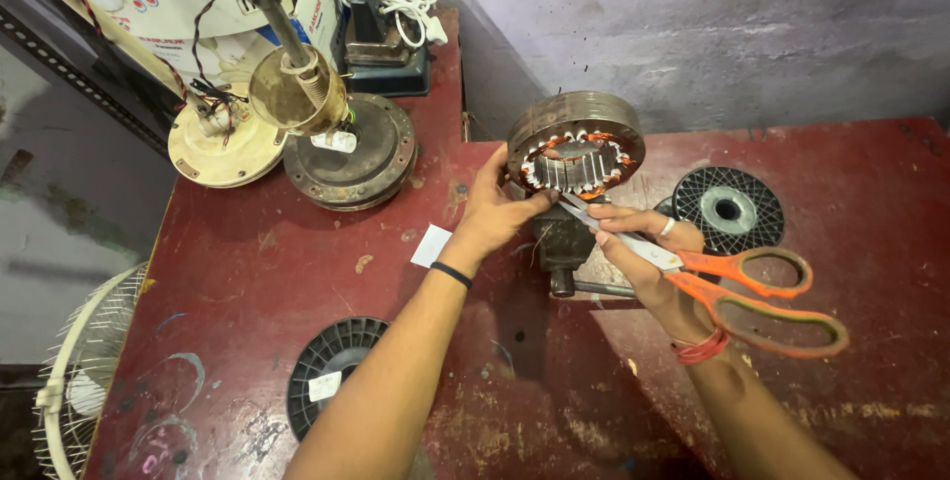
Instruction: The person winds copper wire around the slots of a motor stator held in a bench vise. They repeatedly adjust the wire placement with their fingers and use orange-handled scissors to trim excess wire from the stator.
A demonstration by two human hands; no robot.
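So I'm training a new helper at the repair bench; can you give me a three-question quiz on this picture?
1. True or false: the scissors have blue handles.
2. Which hand steadies the motor stator? A) left hand B) right hand C) neither
3. Fill in: the scissor blades point toward the ____ at the bench's middle.

Key: 1 false, the handles are orange. 2 A, its fingers touch the stator's lower edge; the right hand grips the scissors by the blades. 3 stator, with its copper windings showing.
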